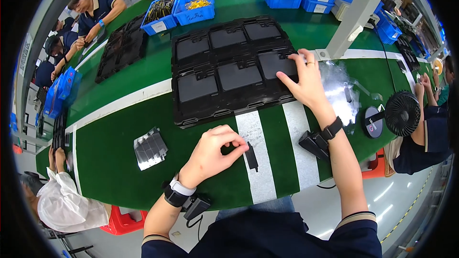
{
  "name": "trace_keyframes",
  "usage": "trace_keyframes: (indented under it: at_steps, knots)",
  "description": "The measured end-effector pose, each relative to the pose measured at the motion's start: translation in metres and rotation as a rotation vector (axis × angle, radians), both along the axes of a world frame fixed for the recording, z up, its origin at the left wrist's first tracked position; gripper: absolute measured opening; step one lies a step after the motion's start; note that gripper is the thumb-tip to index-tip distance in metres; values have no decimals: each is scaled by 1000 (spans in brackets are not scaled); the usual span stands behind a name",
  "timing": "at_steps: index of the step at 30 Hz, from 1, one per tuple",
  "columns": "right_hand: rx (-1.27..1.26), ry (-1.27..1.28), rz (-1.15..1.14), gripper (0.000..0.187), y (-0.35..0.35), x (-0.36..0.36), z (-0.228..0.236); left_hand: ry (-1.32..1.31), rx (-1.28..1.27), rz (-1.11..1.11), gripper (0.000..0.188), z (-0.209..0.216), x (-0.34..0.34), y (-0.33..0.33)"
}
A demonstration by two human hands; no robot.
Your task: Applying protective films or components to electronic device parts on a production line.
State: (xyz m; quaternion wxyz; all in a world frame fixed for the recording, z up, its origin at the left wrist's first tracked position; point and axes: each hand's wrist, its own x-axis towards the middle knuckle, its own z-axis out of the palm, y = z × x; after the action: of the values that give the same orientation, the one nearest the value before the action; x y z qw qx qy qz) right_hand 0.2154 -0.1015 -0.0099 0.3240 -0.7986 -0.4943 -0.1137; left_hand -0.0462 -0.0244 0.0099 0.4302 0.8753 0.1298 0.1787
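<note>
My left hand (pixel 213 150) is closed in a pinch, thumb and forefinger at the upper end of a small, thin black strip-shaped part (pixel 252 158), which is over a white band on the green mat. At the right side of a large black plastic tray (pixel 205 110), my right hand (pixel 308 81) has its thumb and fingers spread over a flat dark grey panel (pixel 272 65) in a near-row compartment. Similar panels (pixel 196 86) fill the tray's other compartments. Whether my right fingertips press on the panel or just hover cannot be made out.
A sheet of black strips (pixel 150 148) lies to the left. Clear plastic film (pixel 342 91) and a small black fan (pixel 402 113) are at right. Blue bins (pixel 195 7) stand beyond the tray, near a grey post (pixel 356 19). Co-workers sit around the table.
</note>
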Motion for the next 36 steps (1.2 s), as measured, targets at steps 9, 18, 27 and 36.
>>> trace_keyframes:
  at_steps: [9,18,27,36]
  knots:
    - [178,3,531,19,-14,-45,44,-263,71,264,44,7,-2,5]
    - [-58,282,679,27,-14,-92,24,-201,-105,271,32,-2,3,2]
    - [115,137,655,16,-16,-90,31,-263,96,320,14,8,0,3]
    - [142,202,616,9,-16,-91,30,-230,65,368,11,10,-1,2]
